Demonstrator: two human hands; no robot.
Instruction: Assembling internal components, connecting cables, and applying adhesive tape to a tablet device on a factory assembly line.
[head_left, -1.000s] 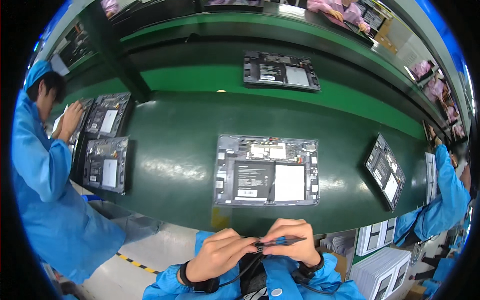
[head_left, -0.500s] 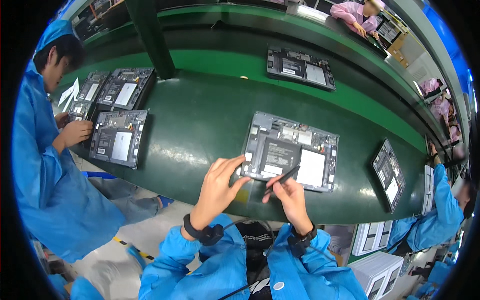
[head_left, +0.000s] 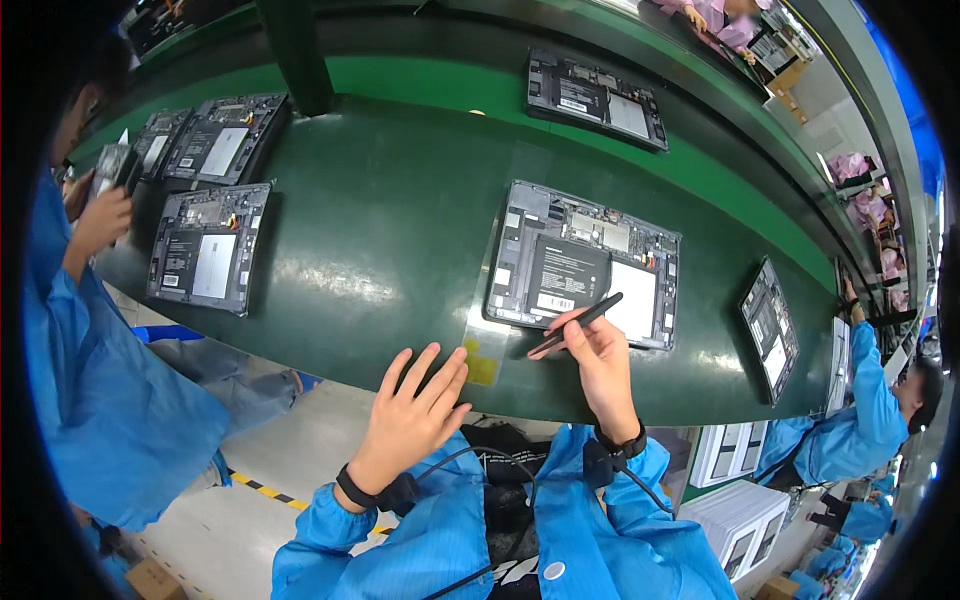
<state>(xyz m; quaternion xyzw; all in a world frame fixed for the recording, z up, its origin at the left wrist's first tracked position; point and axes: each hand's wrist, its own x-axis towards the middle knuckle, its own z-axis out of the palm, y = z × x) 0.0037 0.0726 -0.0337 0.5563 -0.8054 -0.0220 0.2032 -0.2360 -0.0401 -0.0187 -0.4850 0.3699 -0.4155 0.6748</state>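
Observation:
An opened tablet-like device [head_left: 570,240] lies on the green bench in front of me. Its inside shows a black battery [head_left: 568,278], a white rectangular panel [head_left: 634,300] and circuit boards. My right hand [head_left: 600,365] is at its near edge, fingers closed round a slim black pen-shaped tool [head_left: 590,314]; whether this is a pair of tweezers I cannot make out. My left hand [head_left: 415,410] is open, fingers spread, over the bench's near edge. It holds nothing and is apart from the device, beside a yellow patch [head_left: 482,364] on the bench top.
Similar opened devices lie at the far side [head_left: 597,98], at right [head_left: 770,330] and at left [head_left: 210,250]. A co-worker in blue [head_left: 130,370] handles one at left; another person [head_left: 860,410] sits at right. A green post [head_left: 295,55] rises from the bench. White stacked panels [head_left: 735,525] stand lower right.
My left hand has drawn back from the device's near left corner and spread its fingers. The right hand keeps the black tool. The co-worker at left has lifted a device.

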